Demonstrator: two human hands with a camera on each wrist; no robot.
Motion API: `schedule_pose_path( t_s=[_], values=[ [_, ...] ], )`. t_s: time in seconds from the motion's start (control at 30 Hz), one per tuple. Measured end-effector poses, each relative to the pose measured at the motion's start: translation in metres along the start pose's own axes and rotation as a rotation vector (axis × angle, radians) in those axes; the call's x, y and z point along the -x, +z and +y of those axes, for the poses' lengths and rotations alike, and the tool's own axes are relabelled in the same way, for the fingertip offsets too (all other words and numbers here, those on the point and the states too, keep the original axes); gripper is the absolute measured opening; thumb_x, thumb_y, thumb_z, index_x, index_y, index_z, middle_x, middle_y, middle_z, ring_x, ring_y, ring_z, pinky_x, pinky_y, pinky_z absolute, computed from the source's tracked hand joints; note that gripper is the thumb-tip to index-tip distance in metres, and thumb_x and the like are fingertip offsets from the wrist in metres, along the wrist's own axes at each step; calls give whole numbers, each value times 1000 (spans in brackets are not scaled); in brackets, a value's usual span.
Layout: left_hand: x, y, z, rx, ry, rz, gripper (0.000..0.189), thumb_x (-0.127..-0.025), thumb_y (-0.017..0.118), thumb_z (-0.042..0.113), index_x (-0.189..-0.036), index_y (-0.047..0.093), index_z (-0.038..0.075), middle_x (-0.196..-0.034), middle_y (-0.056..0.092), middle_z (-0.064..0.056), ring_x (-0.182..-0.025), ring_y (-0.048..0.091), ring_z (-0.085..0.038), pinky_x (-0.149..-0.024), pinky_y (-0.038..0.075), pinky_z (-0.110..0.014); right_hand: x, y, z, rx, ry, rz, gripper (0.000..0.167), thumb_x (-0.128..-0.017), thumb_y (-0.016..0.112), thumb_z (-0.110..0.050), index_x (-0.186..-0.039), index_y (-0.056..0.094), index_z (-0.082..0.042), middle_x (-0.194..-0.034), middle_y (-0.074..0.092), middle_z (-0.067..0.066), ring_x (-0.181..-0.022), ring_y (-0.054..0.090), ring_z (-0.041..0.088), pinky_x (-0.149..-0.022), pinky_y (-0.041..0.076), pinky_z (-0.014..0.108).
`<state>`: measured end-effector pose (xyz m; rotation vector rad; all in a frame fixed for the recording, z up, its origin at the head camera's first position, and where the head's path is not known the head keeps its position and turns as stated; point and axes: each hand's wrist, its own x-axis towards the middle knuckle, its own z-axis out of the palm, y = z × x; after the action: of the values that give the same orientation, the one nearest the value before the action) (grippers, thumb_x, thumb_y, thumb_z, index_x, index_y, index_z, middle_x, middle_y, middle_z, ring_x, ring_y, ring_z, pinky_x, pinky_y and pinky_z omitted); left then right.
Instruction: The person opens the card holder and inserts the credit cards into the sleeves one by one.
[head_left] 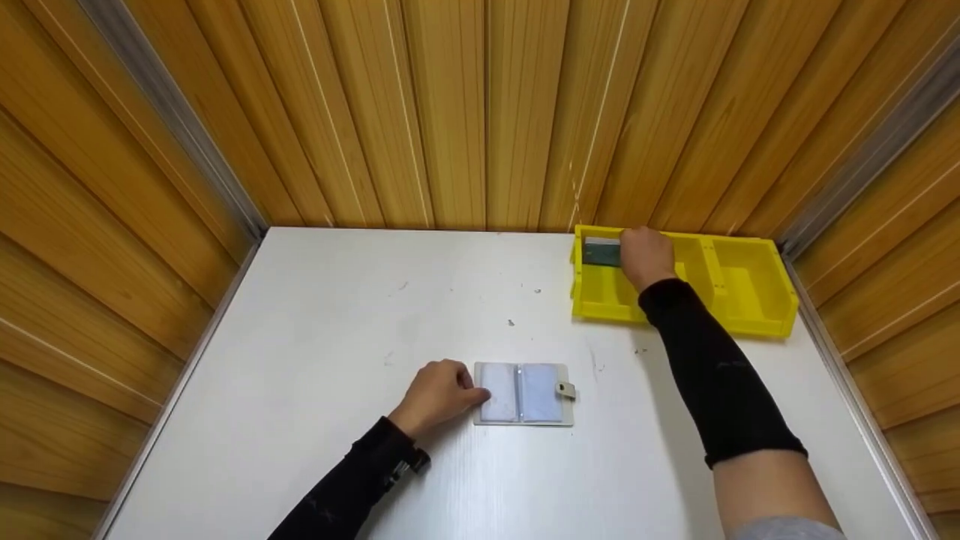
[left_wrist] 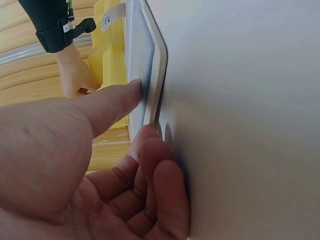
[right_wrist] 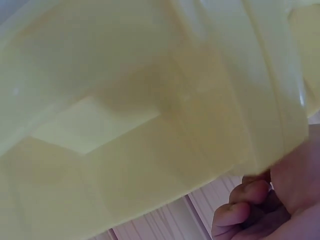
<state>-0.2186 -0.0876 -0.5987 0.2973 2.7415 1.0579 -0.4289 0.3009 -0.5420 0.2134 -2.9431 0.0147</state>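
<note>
A small card holder (head_left: 520,394) lies spread flat on the white table, its clear sleeves facing up and a snap strap on its right side. At its left edge my left hand (head_left: 442,394) pinches the cover, thumb on top; in the left wrist view the fingertips are at the cover's edge (left_wrist: 161,60). My right hand (head_left: 646,255) reaches into the left part of the yellow bin (head_left: 750,328), beside a dark green flat item (head_left: 602,253). In the right wrist view its fingers are curled and partly behind the bin wall; what they hold is hidden.
A divider (head_left: 714,266) splits the yellow bin, which stands at the table's back right corner. Wood-patterned panels (head_left: 450,112) rise behind the table (head_left: 337,315) and at both sides. Small dark marks dot the tabletop.
</note>
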Motion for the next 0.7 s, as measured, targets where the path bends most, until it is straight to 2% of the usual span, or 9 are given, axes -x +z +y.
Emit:
schedule_pose_path(
  t_s=[0.33,0.47,0.7],
  values=[
    [-2,-3,-2,7,-12,-4,31,-91,88,36,-76,70,16,-73,63,6,-74,56,-13,-70,46,-30,-3,-14,0,38,-108,-6,17,-105,61,3,-105,76,12,-102,70,29,-88,74,44,-80,65,57],
    [-2,-3,-2,9,-19,-11,31,-91,88,36,-76,70,16,-75,65,6,-74,57,-14,-71,47,-30,-2,-12,0,52,-105,-19,18,-105,61,3,-104,77,11,-103,71,29,-89,74,43,-81,65,58],
    [-1,0,0,16,-25,-22,32,-91,88,38,-75,69,17,-73,63,7,-73,56,-13,-70,46,-29,1,-6,3,62,-95,-8,17,-104,63,4,-100,77,12,-94,72,28,-85,73,41,-77,64,56]
  ],
)
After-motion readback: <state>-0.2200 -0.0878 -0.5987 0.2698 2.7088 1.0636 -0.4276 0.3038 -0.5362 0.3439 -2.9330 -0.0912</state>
